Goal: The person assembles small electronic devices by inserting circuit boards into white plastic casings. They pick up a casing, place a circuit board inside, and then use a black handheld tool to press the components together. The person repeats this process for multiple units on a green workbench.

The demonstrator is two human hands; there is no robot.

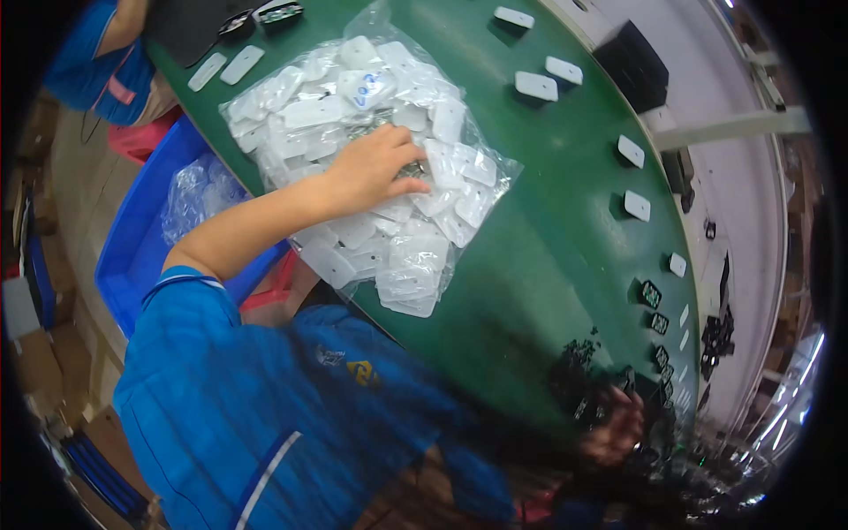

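Note:
My left hand (375,170) reaches over a clear plastic bag (499,172) heaped with flat white plastic covers (318,112). Its thumb and fingers are spread, with the fingertips down among the covers beside a greyish, shiny patch that I cannot make out. Nothing shows lifted in that hand. At the lower right, my right hand (618,428) is dark and blurred, close to a cluster of small black parts (579,367). Whether it holds any of them is hidden by the blur.
White covers (536,86) lie singly along the far side of the green table (548,256). Small black cases with green circuit boards (651,293) line the right edge. A blue bin (132,238) with clear plastic stands at the left, near another person's blue sleeve (84,66).

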